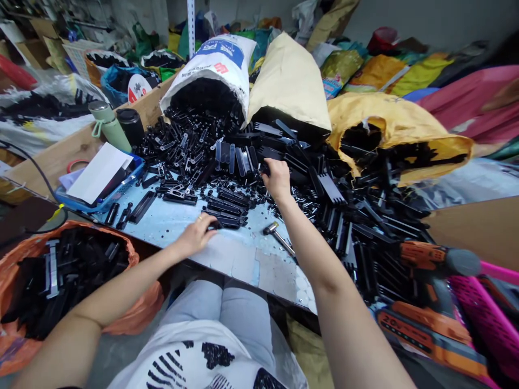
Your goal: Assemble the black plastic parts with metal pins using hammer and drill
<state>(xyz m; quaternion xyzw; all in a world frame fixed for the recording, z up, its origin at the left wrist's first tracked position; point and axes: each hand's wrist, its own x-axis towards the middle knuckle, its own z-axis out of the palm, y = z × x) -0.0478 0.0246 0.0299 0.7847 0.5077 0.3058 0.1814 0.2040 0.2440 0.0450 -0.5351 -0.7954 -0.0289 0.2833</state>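
Observation:
My left hand [198, 234] is low over the front of the blue-topped table [178, 219]. Its thumb and fingers pinch the end of a dark plastic piece [215, 223], mostly hidden by the fingers. Just beyond lies a row of long black plastic handles [227, 206]. My right hand [278, 177] reaches into the middle of the heap with its fingers drawn together; whatever they hold is hidden. Beside it stand several flat black strips [237, 158], with black slotted spatula heads [330, 186] to the right. A small hammer [279, 237] lies between my forearms.
A white sack [214, 65], a cream sack [290, 81] and a yellow sack [389, 116] spill black parts from the back. At right sits an orange cordless drill [433, 313]. A blue basket [103, 197], a green bottle [109, 125] and an orange sack [133, 319] are left.

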